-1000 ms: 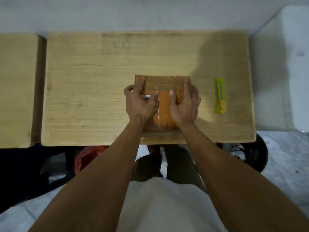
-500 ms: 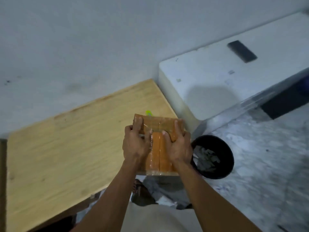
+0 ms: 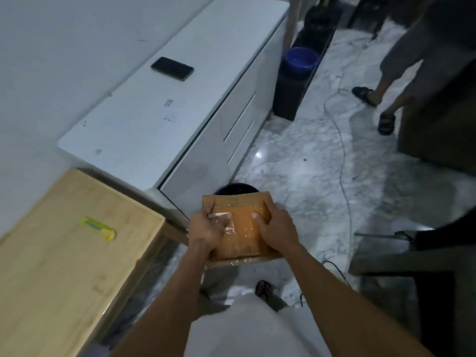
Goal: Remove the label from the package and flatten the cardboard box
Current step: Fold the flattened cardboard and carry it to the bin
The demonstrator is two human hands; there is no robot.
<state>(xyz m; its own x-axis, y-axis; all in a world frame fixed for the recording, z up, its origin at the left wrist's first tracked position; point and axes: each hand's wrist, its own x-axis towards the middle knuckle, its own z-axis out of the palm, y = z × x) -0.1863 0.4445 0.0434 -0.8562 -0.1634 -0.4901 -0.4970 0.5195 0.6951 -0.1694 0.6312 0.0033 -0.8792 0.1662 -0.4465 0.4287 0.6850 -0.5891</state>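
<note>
A flat brown cardboard box [image 3: 239, 202] with orange tape across its top is held in the air, off the table, above the black bin [image 3: 235, 188]. My left hand [image 3: 208, 229] grips its left side and pinches a white strip of label or tape [image 3: 220, 215] that is partly lifted from the box. My right hand [image 3: 277, 229] grips the box's right side with the thumb on top. The box's near edge is hidden by my wrists.
The wooden table [image 3: 59, 253] lies to the left with a yellow-green utility knife [image 3: 99, 228] on it. A white cabinet [image 3: 167, 112] with a black phone [image 3: 172, 68] stands behind. Another person's legs [image 3: 386, 99] and a cable are on the marble floor at the right.
I have turned right and carried the box off the table to above the bin. Both hands kept their hold. The white strip now shows at my left fingers.
</note>
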